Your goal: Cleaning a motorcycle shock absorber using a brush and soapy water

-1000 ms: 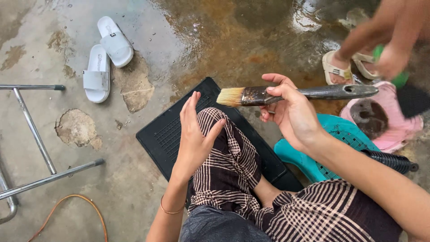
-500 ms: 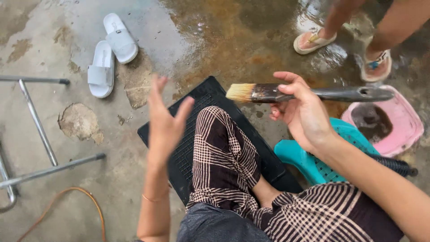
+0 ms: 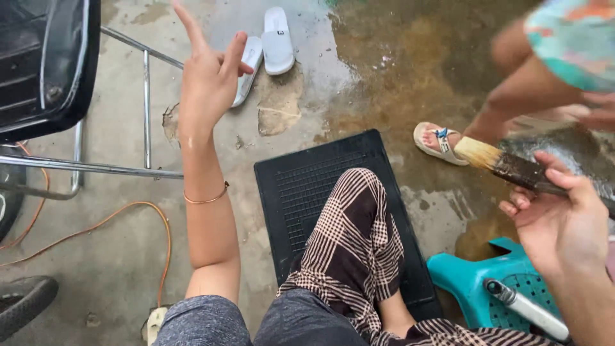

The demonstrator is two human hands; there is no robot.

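Your right hand (image 3: 564, 221) grips the paintbrush (image 3: 512, 166) at three o'clock, bristles pointing toward ten. Your left hand (image 3: 208, 77) is up at eleven o'clock, fingers spread, holding nothing, above the black mat (image 3: 307, 186).

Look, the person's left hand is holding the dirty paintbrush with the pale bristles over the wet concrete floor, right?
Not quite. The head view shows the right hand holding the dirty paintbrush with the pale bristles over the wet concrete floor. The left hand is raised, open and empty.
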